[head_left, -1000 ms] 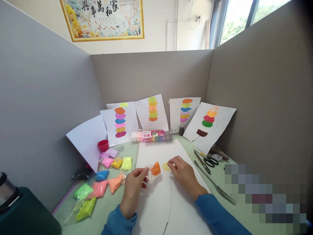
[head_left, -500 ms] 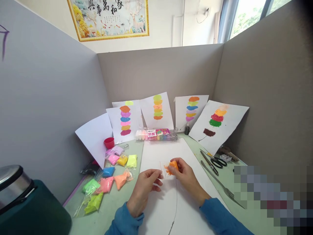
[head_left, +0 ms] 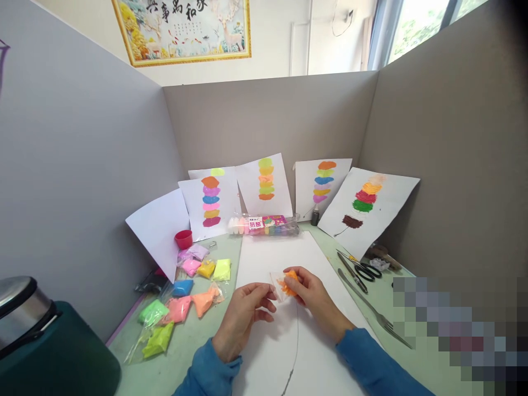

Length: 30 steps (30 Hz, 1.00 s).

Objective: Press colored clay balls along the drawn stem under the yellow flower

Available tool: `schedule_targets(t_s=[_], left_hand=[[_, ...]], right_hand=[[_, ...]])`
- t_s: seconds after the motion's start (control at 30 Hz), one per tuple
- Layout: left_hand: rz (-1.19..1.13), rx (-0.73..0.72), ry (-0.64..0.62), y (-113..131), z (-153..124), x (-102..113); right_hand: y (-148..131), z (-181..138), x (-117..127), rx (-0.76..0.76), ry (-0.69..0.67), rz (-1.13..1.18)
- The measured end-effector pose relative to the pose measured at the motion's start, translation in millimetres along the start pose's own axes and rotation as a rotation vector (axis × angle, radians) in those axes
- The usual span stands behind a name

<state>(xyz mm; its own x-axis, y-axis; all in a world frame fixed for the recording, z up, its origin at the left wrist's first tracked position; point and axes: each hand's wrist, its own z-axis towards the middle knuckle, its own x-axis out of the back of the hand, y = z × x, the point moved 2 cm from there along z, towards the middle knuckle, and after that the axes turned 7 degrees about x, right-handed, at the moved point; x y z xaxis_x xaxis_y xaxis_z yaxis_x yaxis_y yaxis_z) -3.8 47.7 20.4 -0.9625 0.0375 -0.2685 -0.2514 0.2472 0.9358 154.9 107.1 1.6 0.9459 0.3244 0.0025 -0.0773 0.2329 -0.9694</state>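
Both hands meet over the white sheet [head_left: 268, 264] at the middle of the counter [head_left: 181, 352]. The left hand [head_left: 243, 316] pinches a small clear bag [head_left: 275, 281]; the right hand [head_left: 311, 297] grips the orange clay [head_left: 289, 283] at the bag's mouth. The sheet shows only a thin drawn line, so most work seems left. Compared with one second ago, the yellow dab on the sheet is no longer visible, and the right hand has come onto the clay.

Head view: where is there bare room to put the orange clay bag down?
White sheet is bare between the hands and the clay box. Green mat strip beside the scissors is narrow. Left, the clay bags crowd the mat.
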Motion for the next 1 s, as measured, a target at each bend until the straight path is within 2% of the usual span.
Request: schedule_targets(t_s=[0.17, 0.33, 0.47, 0.6, 1.0], left_hand=[[0.023, -0.009, 0.041, -1.9, 1.5, 1.4], [0.016, -0.002, 0.043, -3.5, 4.2, 4.5], [0.031, -0.009, 0.058, -2.2, 3.1, 3.6], [0.023, -0.007, 0.082, -1.9, 2.2, 2.7], [0.034, -0.008, 0.090, -0.4, 1.3, 2.4]], right_hand=[[-1.3, -1.2, 0.0, 0.037, 0.063, -0.033], [-2.7, -1.2, -1.2, 0.009, 0.058, -0.053], [-3.0, -1.1, -2.2, 0.035, 0.038, -0.044], [-0.2, -1.4, -0.4, 0.058, 0.073, -0.060], [0.3, -1.8, -0.8, 0.047, 0.068, -0.047]])
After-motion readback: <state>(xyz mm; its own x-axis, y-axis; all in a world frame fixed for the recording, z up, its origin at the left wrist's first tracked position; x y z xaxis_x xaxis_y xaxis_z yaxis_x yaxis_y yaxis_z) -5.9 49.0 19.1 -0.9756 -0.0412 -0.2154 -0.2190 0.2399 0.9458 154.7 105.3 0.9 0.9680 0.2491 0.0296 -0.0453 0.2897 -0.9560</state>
